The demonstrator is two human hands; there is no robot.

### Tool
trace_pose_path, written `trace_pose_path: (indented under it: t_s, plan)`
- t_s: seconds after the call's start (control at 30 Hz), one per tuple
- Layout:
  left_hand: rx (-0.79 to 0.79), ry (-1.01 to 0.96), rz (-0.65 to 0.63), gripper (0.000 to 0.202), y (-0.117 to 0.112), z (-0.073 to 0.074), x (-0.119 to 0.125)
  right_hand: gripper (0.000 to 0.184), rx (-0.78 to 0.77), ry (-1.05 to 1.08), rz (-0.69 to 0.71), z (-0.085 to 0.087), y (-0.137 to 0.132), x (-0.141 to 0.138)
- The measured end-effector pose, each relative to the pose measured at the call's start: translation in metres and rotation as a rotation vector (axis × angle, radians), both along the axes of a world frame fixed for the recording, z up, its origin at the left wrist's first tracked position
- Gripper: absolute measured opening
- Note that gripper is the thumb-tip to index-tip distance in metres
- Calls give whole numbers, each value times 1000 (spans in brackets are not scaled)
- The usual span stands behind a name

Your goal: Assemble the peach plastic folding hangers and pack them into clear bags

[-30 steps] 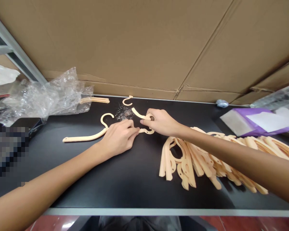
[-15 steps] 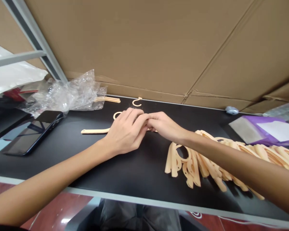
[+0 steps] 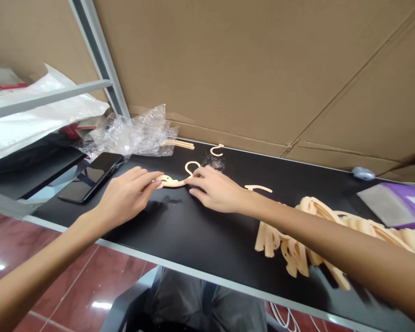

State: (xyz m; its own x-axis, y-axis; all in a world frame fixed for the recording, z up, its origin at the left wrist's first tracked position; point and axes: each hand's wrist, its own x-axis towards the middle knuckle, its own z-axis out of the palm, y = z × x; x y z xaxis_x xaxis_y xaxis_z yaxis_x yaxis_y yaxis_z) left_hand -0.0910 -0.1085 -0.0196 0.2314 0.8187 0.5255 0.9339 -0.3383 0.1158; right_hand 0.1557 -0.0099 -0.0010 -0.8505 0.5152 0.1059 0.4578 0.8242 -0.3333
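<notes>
A beige clothes hanger (image 3: 174, 183) with a curved hook (image 3: 192, 165) is held between my two hands, just over the black tabletop. My left hand (image 3: 126, 191) pinches its left end between thumb and fingers. At the middle, just below the hook, my right hand (image 3: 219, 188) closes thumb and fingers on the hanger. My right hand hides part of it. A beige arm piece (image 3: 259, 188) shows to the right of my right wrist; whether it joins the held hanger I cannot tell. Behind my hands lies a loose beige hook (image 3: 217, 151).
Many beige hanger parts (image 3: 299, 251) are heaped at the right, partly under my right forearm. A phone (image 3: 93, 177), crumpled clear plastic (image 3: 131, 133) and some beige strips (image 3: 180, 144) lie left. A purple package (image 3: 406, 203) sits far right. Cardboard (image 3: 245, 69) stands behind.
My hands, close together before, have come apart, with the left now at the hanger's left end. More of the hanger shows between them. The view has turned left.
</notes>
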Motion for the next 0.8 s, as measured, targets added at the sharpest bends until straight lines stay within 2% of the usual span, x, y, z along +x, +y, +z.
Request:
trace_pose_path:
  t_s: [0.07, 0.2, 0.3, 0.37, 0.5, 0.6, 0.8]
  plan:
    - [-114, -89, 82, 40, -3, 0, -14, 32, 126, -76, 51, -6, -2, 6]
    - [-320, -228, 219, 41, -3, 5, -33, 31, 197, -127, 16, -5, 4, 26]
    - [-430, -220, 226, 41, 1, 7, -34, 29, 213, -97, -46, -3, 10, 33]
    - [-486, -203, 202, 39, 5, 7, -28, 30, 199, -48, -44, -5, 12, 27]
    - [-500, -185, 190, 35, 11, 5, -12, 36, 116, 17, -55, -17, 11, 1]
    - [-473, -256, 172, 35, 15, 4, -4, 32, 57, 46, -57, -26, 11, -14]
    - [-458, -460, 174, 35, 20, -4, -2, 17, 8, 94, -50, -26, 12, -15]
